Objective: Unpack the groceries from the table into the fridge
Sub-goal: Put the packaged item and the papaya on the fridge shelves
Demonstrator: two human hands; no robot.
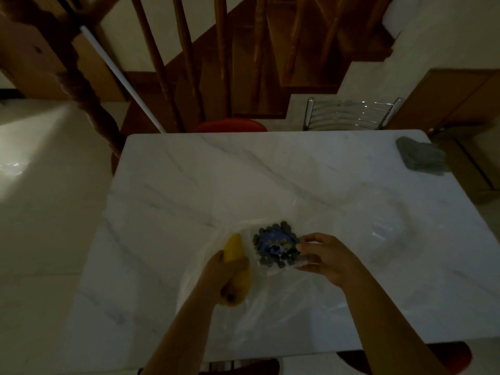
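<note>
On the white marble table (pixel 243 171), near its front edge, lies a crumpled clear plastic bag (pixel 351 234). My left hand (pixel 219 274) is closed around a yellow fruit (pixel 234 249), held over the bag's left side. My right hand (pixel 327 255) grips the right edge of a clear box of blueberries (pixel 273 244) with a blue label, lying on the bag. The fridge is out of view.
A grey cloth (pixel 422 155) sits at the table's far right corner. Behind the table stand a red seat (pixel 230 125) and a chrome-backed chair (pixel 351 113), with a wooden staircase beyond. Red chair seats show at the near edge. Pale floor lies to the left.
</note>
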